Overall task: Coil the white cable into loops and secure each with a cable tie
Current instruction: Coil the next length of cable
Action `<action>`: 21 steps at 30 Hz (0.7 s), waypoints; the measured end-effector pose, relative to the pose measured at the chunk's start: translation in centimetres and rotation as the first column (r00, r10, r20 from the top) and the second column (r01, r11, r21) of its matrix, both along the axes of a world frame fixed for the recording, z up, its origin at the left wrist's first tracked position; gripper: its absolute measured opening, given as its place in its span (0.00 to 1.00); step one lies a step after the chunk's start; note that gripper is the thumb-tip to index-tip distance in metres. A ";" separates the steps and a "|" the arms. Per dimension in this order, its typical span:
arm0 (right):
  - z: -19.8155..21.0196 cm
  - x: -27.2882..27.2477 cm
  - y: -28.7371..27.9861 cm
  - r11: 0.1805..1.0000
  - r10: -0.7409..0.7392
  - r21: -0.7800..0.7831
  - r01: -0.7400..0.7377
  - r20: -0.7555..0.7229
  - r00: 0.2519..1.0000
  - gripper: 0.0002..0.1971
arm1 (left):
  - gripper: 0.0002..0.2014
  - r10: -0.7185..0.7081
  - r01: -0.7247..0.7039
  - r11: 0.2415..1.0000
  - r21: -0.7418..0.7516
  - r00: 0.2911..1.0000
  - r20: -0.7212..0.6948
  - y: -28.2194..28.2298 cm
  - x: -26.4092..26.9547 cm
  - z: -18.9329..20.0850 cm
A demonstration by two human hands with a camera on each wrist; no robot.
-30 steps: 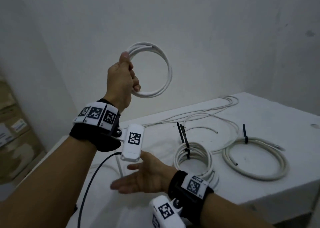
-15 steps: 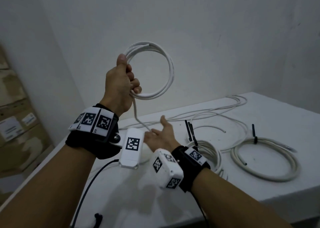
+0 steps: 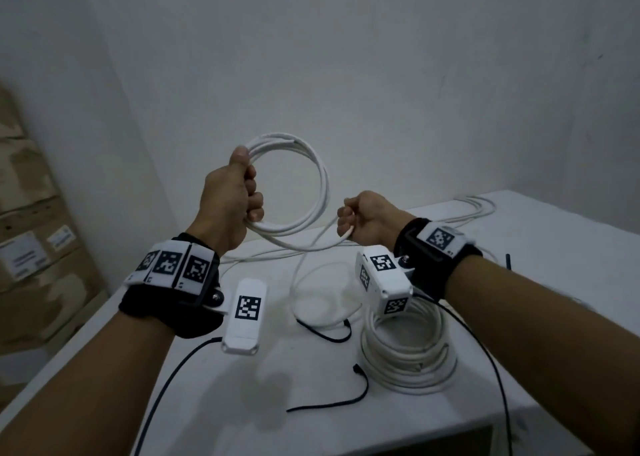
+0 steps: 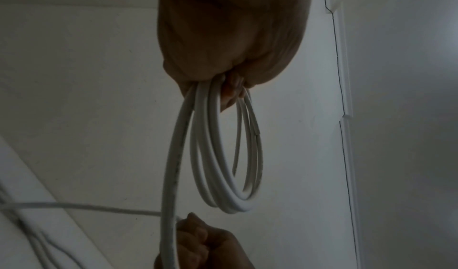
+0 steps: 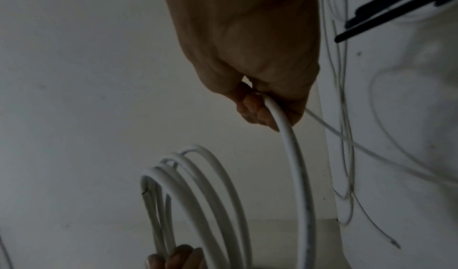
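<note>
1. Left hand grips the coil at frame centre — several loops made.
2. Right hand grips the cable feeding it.
3. Left to do — loose cable on the desk, no tie yet.

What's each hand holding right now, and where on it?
The left hand grips the white cable coil at its left side, all loops bunched. The right hand grips the loose cable strand trailing from the coil's bottom.
</note>
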State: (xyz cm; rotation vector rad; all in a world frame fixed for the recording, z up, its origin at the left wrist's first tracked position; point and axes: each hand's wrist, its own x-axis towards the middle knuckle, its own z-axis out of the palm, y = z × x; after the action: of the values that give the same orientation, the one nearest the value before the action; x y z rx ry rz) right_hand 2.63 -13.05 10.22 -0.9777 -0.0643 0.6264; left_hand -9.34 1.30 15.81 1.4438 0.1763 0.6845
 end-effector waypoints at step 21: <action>4.5 -0.3 -3.0 0.938 0.218 -0.342 0.051 0.699 0.681 0.13 | 0.19 -0.138 0.149 0.977 0.150 0.987 -0.077 -0.7 1.4 -2.0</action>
State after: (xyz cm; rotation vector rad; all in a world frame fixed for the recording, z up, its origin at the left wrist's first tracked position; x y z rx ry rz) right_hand 2.36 -16.09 14.74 -1.5310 -0.7508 0.2891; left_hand -7.90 0.64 13.82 1.6130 0.0698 0.5421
